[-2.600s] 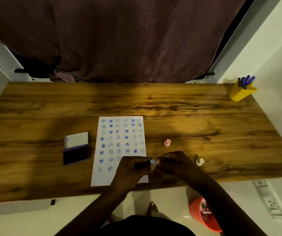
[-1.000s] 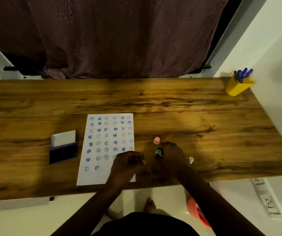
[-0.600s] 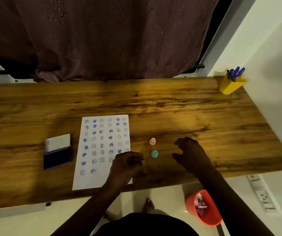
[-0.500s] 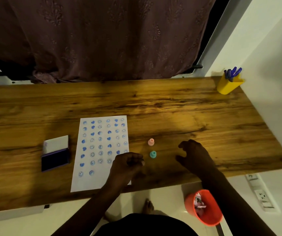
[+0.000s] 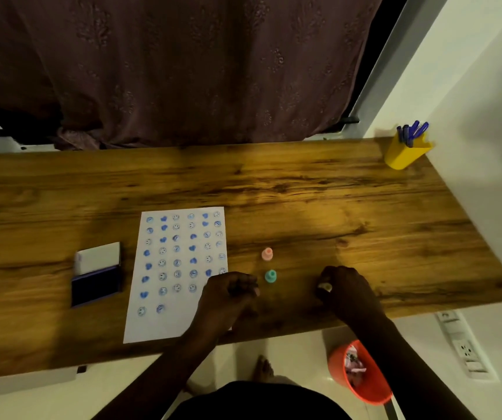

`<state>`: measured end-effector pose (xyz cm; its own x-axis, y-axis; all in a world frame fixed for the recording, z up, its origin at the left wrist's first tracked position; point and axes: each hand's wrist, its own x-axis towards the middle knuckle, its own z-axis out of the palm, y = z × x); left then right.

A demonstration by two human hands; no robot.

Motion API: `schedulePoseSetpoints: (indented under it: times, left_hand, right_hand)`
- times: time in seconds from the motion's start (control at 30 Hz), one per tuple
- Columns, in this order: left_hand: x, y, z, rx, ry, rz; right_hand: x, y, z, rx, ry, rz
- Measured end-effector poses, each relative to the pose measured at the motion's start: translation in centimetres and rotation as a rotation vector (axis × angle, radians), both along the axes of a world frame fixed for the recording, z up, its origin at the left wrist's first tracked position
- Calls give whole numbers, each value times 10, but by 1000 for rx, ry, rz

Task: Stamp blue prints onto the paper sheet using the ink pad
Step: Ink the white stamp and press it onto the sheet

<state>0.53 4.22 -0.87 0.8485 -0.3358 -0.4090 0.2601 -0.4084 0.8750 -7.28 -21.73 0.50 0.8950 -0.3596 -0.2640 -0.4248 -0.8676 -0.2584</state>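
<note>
A white paper sheet [image 5: 171, 322] lies on the wooden desk, covered with rows of blue smiley and heart prints. Left of it sits the open ink pad [image 5: 96, 284], its dark pad toward me and its white lid folded back. A pink stamp [image 5: 267, 254] and a teal stamp [image 5: 270, 276] stand upright to the right of the sheet. My left hand [image 5: 231, 294] rests curled on the sheet's lower right corner, holding nothing that I can see. My right hand [image 5: 345, 287] is closed around a small cream-yellow stamp [image 5: 325, 287] on the desk.
A yellow holder [image 5: 404, 154] with blue pens stands at the desk's far right corner by the wall. A dark curtain hangs behind the desk [image 5: 304, 192]. An orange bin [image 5: 362, 374] sits on the floor below the near edge, next to my foot.
My right hand set the teal stamp down below the pink one, moved right and closed on the cream-yellow stamp. My left hand stayed on the sheet's corner.
</note>
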Motion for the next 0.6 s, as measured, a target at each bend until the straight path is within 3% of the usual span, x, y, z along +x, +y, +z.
schedulePoseSetpoints:
  times: [0.33,0.6]
  left_hand:
    - [0,1,-1,-77,-31,-64]
    - [3,1,18,-254,-36,-78]
  right_hand:
    - [10,3,19,161,-127,-54]
    - [36,51,55,785,-210,-171]
